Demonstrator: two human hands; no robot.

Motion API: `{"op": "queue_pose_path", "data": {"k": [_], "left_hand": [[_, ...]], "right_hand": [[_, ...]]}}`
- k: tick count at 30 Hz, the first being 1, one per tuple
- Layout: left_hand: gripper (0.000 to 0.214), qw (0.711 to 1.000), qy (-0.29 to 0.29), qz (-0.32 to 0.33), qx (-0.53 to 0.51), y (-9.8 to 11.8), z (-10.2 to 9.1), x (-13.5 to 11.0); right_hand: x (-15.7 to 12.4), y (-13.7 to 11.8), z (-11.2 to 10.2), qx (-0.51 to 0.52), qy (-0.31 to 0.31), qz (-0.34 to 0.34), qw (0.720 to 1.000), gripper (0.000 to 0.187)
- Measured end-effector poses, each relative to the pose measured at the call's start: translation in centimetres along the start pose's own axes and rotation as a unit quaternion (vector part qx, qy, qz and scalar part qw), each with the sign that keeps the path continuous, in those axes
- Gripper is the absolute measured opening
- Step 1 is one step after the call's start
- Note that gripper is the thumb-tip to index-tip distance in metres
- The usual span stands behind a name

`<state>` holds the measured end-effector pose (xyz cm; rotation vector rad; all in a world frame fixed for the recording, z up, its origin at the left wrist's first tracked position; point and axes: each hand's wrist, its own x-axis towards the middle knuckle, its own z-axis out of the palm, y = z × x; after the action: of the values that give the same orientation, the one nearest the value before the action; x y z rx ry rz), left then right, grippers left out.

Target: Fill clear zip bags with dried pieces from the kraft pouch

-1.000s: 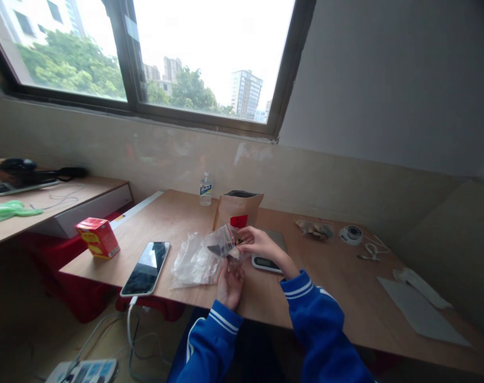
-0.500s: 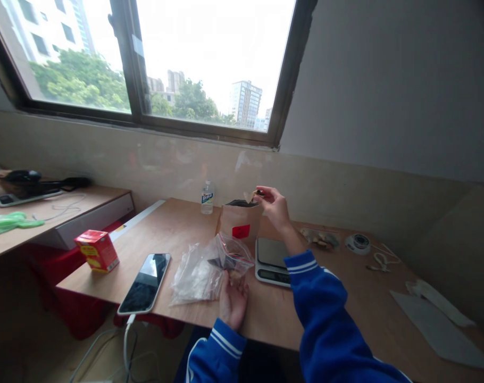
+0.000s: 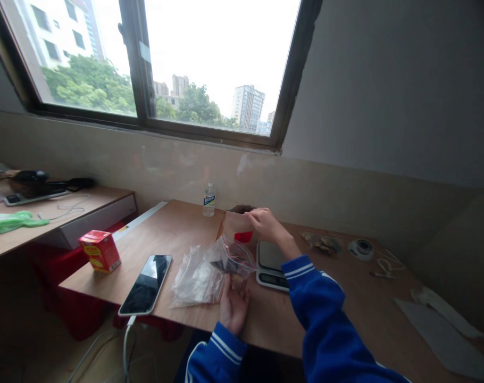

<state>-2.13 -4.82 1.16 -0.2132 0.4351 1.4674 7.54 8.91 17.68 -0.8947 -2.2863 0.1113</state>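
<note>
My left hand (image 3: 233, 305) rests at the table's near edge and grips the bottom of a clear zip bag (image 3: 231, 260) with a red seal strip and dark pieces inside. More clear bags (image 3: 194, 276) lie flat to its left. My right hand (image 3: 265, 223) is at the top edge of a brown paper bag (image 3: 234, 227) with a red label, fingers curled on its rim. A small digital scale (image 3: 270, 259) sits just below that hand.
A phone (image 3: 146, 284) on a white cable lies left of the bags, and a red carton (image 3: 99, 250) stands near the table's left corner. A water bottle (image 3: 209, 200) stands at the back. Dried pieces (image 3: 322, 243), a tape roll (image 3: 360, 248) and paper sheets (image 3: 445, 330) lie to the right.
My right hand took something from the clear bag, lifted it over the brown paper bag, and has now come down onto the bag's rim. My left hand stayed on the clear bag.
</note>
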Motion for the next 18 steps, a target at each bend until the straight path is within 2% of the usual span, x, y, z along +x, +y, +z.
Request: {"op": "queue_pose_path", "data": {"k": [2, 5, 7, 8, 10, 12, 13, 18], "left_hand": [[0.013, 1.000, -0.001, 0.003, 0.003, 0.0, -0.1, 0.0], [0.012, 1.000, -0.002, 0.010, 0.004, 0.0, -0.1, -0.1], [0.011, 1.000, -0.002, 0.012, 0.005, -0.1, -0.1, -0.1], [0.012, 1.000, -0.003, 0.012, 0.007, -0.1, -0.1, -0.1], [0.015, 1.000, -0.005, 0.013, 0.019, -0.2, -0.2, -0.1], [0.020, 0.999, -0.013, 0.013, 0.038, -0.4, -0.3, 0.0], [0.022, 0.999, -0.018, 0.014, 0.048, -0.5, -0.4, 0.0], [0.028, 0.997, -0.036, 0.029, 0.068, -0.8, -1.0, 0.4]], "right_hand": [[-0.4, -0.9, -0.5, -0.031, 0.005, -0.003, 0.999, 0.029], [-1.4, -2.9, -1.3, -0.047, 0.100, 0.000, 0.994, 0.028], [-2.2, -4.3, -1.8, -0.018, 0.120, 0.010, 0.993, 0.027], [-2.7, -4.8, -1.9, 0.013, 0.098, 0.017, 0.995, 0.027], [-3.6, -5.5, -1.5, 0.093, -0.007, 0.027, 0.995, 0.026], [-4.5, -5.6, -0.6, 0.155, -0.118, 0.033, 0.980, 0.023], [-4.9, -5.5, 0.0, 0.170, -0.152, 0.033, 0.973, 0.022], [-6.1, -4.7, 2.3, 0.194, -0.200, 0.061, 0.958, 0.014]]}}
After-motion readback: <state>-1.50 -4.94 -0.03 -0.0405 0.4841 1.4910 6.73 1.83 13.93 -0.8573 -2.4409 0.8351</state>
